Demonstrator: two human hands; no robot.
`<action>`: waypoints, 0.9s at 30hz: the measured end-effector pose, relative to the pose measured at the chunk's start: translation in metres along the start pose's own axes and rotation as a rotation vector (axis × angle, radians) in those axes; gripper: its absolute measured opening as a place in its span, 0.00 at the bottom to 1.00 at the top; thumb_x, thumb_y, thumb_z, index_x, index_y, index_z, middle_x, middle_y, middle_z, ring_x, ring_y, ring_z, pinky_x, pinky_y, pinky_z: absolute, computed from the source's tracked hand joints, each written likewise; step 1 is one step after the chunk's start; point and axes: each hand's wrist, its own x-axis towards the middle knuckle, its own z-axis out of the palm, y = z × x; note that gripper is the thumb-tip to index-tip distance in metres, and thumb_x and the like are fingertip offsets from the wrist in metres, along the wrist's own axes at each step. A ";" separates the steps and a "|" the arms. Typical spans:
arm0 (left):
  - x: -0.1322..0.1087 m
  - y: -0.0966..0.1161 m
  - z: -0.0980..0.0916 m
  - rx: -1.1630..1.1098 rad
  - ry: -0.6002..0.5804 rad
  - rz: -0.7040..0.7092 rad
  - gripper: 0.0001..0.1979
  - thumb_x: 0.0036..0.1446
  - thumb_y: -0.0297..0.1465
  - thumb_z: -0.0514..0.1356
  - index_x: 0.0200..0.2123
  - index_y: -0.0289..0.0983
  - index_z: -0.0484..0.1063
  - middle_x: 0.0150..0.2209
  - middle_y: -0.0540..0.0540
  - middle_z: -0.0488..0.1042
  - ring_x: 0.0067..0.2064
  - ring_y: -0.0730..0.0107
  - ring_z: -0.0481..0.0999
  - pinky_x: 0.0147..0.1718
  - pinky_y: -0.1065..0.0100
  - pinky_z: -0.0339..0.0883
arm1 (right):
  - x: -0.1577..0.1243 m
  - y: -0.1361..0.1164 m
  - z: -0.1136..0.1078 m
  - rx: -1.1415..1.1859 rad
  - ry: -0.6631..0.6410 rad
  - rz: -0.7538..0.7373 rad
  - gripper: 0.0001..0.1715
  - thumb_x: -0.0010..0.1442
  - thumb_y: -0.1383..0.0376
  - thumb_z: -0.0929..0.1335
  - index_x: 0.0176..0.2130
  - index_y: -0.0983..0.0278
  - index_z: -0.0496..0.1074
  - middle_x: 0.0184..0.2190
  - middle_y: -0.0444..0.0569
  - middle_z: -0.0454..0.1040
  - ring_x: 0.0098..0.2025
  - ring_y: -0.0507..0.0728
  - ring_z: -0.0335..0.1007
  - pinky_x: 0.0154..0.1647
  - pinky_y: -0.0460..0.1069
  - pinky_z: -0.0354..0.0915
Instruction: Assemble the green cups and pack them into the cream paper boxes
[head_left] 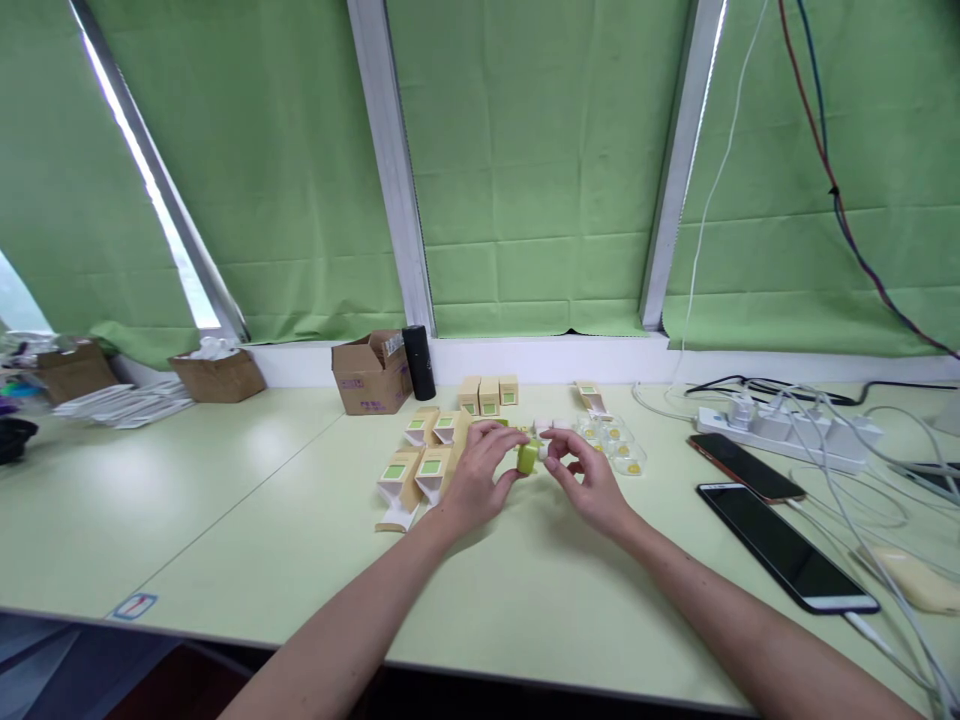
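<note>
Over the middle of the pale table [300,545], my left hand [482,470] pinches a small green object [527,457] between thumb and fingers. Close to its right side, my right hand [585,474] holds a small white piece [544,452] in its fingertips. Several tan boxes with green labels [399,473] lie beside my left hand, some with flaps open. Clear round plastic pieces with yellow centres [628,462] lie just beyond my right hand. Small items behind the fingers are partly hidden.
Closed small boxes [489,394] stand farther back, near a cardboard box [371,375] and a black cylinder [419,363]. One open box [592,398] lies at back right. Two phones [784,545] [742,467], cables and a white power strip [787,436] occupy the right side.
</note>
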 end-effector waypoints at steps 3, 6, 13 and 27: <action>0.000 -0.006 0.002 -0.091 0.094 -0.166 0.23 0.60 0.25 0.68 0.57 0.44 0.73 0.53 0.41 0.77 0.60 0.50 0.69 0.59 0.44 0.69 | 0.003 0.005 -0.005 -0.058 0.139 0.013 0.14 0.69 0.57 0.67 0.50 0.60 0.73 0.34 0.47 0.75 0.37 0.57 0.74 0.31 0.49 0.69; -0.001 -0.014 0.006 -0.225 0.170 -0.368 0.22 0.57 0.26 0.69 0.55 0.44 0.75 0.55 0.41 0.73 0.59 0.54 0.72 0.55 0.52 0.72 | 0.005 0.014 -0.009 -0.197 0.180 -0.010 0.11 0.70 0.60 0.66 0.48 0.60 0.74 0.36 0.49 0.77 0.37 0.59 0.73 0.31 0.50 0.68; 0.003 -0.025 0.012 -0.605 0.212 -0.666 0.24 0.51 0.28 0.72 0.52 0.40 0.74 0.54 0.41 0.78 0.54 0.58 0.78 0.55 0.57 0.70 | 0.009 0.028 -0.003 -0.764 -0.119 -0.282 0.15 0.69 0.72 0.64 0.46 0.62 0.79 0.47 0.54 0.81 0.52 0.65 0.71 0.52 0.58 0.66; 0.002 -0.028 0.012 -0.756 0.210 -0.711 0.28 0.46 0.28 0.75 0.50 0.39 0.72 0.50 0.41 0.82 0.53 0.58 0.80 0.54 0.59 0.71 | 0.036 0.022 0.037 -1.104 -0.575 -0.187 0.21 0.67 0.71 0.63 0.54 0.66 0.79 0.61 0.60 0.74 0.71 0.70 0.55 0.70 0.65 0.49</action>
